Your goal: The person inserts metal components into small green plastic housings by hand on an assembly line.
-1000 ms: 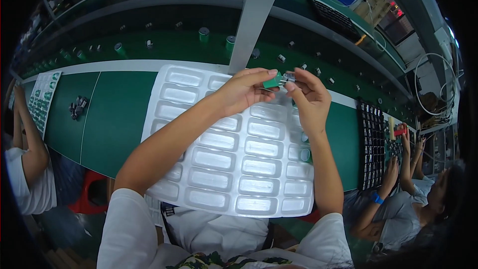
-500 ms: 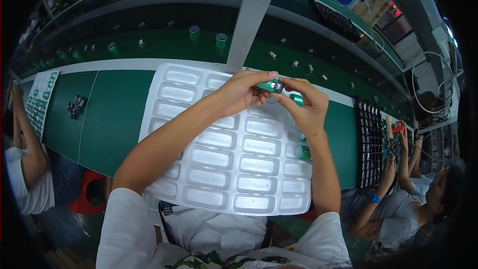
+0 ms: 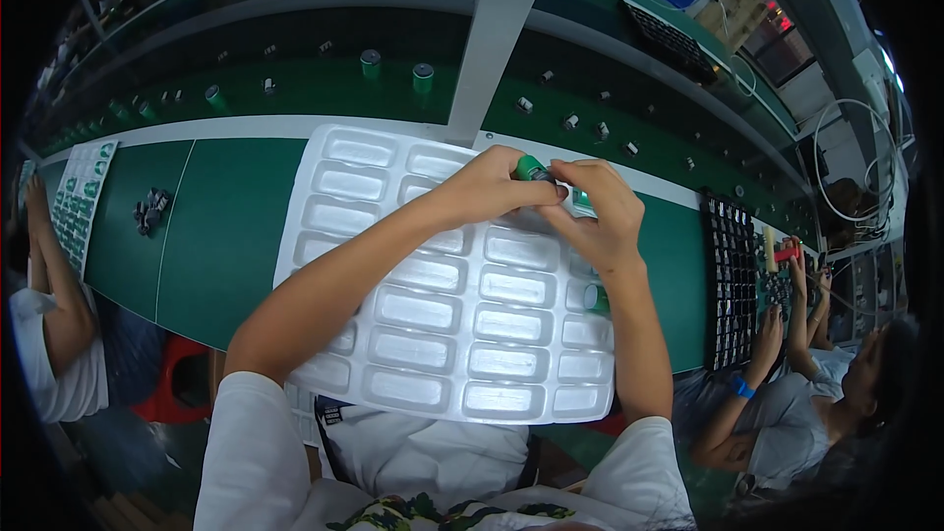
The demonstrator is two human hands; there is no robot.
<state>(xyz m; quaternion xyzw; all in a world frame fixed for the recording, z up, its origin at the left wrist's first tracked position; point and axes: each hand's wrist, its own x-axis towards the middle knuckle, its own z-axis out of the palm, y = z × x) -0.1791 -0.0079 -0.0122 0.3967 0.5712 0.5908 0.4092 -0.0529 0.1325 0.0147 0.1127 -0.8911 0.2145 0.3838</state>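
A small green cylinder (image 3: 529, 167) with a dark end piece is between my hands, above the far part of a white moulded tray (image 3: 462, 269). My left hand (image 3: 492, 183) is closed around the cylinder's body. At the dark end, the thumb and fingers of my right hand (image 3: 608, 205) pinch together, and they partly cover that piece. Another green cylinder (image 3: 582, 203) shows partly behind my right fingers. One more green cylinder (image 3: 595, 298) lies at the tray's right side, by my right wrist. The tray's visible middle compartments hold nothing.
Beyond the tray runs a green belt (image 3: 324, 88) carrying upright green cylinders and small parts. A grey post (image 3: 500, 39) rises at the belt's near edge. Small dark parts (image 3: 150, 211) lie on the left table; a black tray (image 3: 730, 285) stands right. People sit on both sides.
My left hand has closed further over the cylinder, and its dark end has turned downward toward my right fingertips. The parts on the belt have shifted left.
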